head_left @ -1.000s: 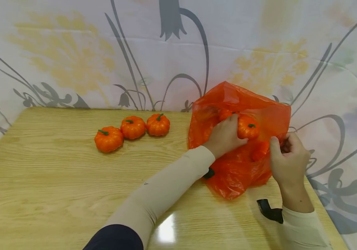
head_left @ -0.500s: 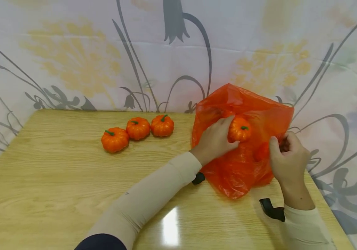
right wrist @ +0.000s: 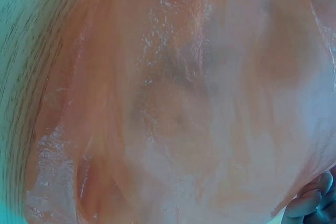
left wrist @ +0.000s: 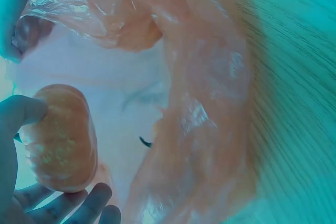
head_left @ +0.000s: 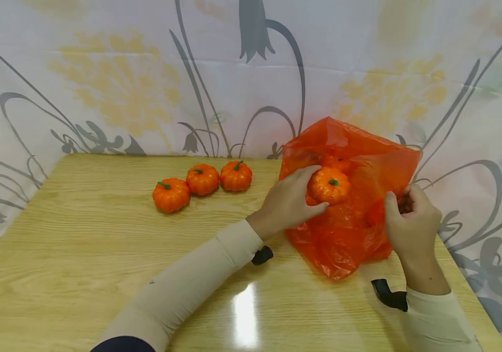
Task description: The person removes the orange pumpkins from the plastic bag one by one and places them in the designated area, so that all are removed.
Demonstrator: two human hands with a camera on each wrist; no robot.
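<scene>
A pumpkin (head_left: 330, 186) is gripped by the left hand (head_left: 289, 199) at the red bag's (head_left: 338, 244) mouth; the rim is pinched by the right hand (head_left: 413, 222); were that pinch loosened, the pumpkin could be snagged by sagging plastic.

this is looking like an indoor corner, home or studio unclear: flower-printed fabric (head_left: 233, 83) is hanging behind a wood-grain table (head_left: 79, 244) bearing bright glare (head_left: 245, 315).
</scene>
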